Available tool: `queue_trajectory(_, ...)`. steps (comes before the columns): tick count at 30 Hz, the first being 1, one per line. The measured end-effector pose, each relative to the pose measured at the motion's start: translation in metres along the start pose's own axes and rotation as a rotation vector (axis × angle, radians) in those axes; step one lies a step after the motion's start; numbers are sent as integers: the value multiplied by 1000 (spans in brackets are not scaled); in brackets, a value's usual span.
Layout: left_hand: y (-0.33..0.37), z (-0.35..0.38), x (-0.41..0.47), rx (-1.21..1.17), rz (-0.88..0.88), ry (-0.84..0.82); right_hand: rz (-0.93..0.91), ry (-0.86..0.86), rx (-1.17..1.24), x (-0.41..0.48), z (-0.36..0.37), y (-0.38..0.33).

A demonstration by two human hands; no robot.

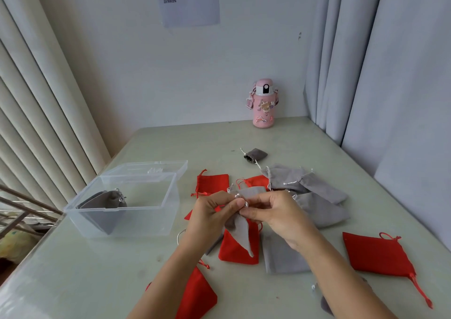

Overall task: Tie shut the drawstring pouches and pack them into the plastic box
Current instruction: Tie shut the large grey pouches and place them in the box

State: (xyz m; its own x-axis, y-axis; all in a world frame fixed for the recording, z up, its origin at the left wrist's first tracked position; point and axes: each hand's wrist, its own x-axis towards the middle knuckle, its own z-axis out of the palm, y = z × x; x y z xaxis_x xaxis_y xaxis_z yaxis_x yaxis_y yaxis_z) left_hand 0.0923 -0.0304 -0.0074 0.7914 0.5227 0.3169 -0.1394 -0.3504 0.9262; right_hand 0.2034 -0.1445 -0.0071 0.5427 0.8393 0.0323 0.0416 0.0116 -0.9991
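Pouch, grey, hangs over the bench, mid-front; left hand and right hand each pinch its cords at the neck. Judged light, limp cloth; best held by the neck, cords thin and likely slippery.

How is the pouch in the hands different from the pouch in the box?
The held pouch is light grey; the boxed pouch is darker grey. The held pouch hangs between left hand and right hand; the boxed pouch lies in the plastic box. Both have pale drawstrings.
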Motion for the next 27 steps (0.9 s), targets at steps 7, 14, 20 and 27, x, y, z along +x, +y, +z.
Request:
queue_trajectory(7,2,-8,1,-174,-49,-53,-154,69,-273,-3,7,-3)
queue_trajectory(14,-2,-24,4,-180,-99,-203,-216,15,-383,-6,6,-5)
queue_trajectory(20,2,-36,4,-144,-124,-269,-245,-21,-488,-4,5,-5)
queue_trajectory(27,5,-35,4,141,-154,-204,-292,36,-622,-4,8,-2)
